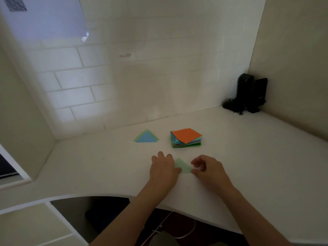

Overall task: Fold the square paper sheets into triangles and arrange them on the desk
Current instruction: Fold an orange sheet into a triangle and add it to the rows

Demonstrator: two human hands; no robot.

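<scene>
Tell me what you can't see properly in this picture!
Head view only:
- Pale green folded paper triangle: its left part is hidden under the left hand, its right corner behind the right hand.
- Stack of coloured square paper sheets: the orange top sheet covers the rest; only edges show.
- Black devices in the desk corner: too dark to identify.

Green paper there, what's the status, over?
Left hand flat, pressing the pale green triangle; right hand pinching its corner. Finished triangles and orange-topped stack behind. Nothing in the way.
</scene>
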